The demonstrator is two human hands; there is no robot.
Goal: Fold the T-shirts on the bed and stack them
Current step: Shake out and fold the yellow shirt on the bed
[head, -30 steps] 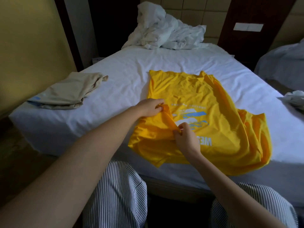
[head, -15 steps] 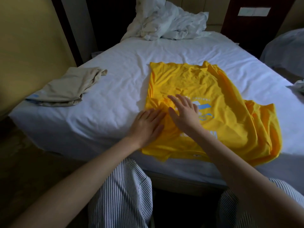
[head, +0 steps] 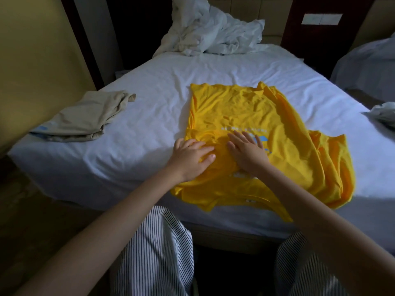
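A yellow T-shirt [head: 245, 112] with a blue and white print lies spread on the white bed [head: 154, 99], its left sleeve folded in over the body and its right side bunched in loose folds. My left hand [head: 190, 157] lies flat with straight fingers on the folded sleeve near the shirt's left edge. Beside it, my right hand [head: 248, 151] presses flat on the print. A beige T-shirt [head: 85, 118] lies loosely folded at the bed's left corner.
A crumpled white duvet [head: 213, 33] is heaped at the head of the bed. A second bed [head: 367, 65] stands to the right, with a pale crumpled cloth [head: 384, 113] at the right edge. A yellow wall [head: 32, 50] runs close on the left.
Both hands let go of the pinched sleeve fold and laid it down on the shirt. They now press flat on it, and have slid slightly toward me.
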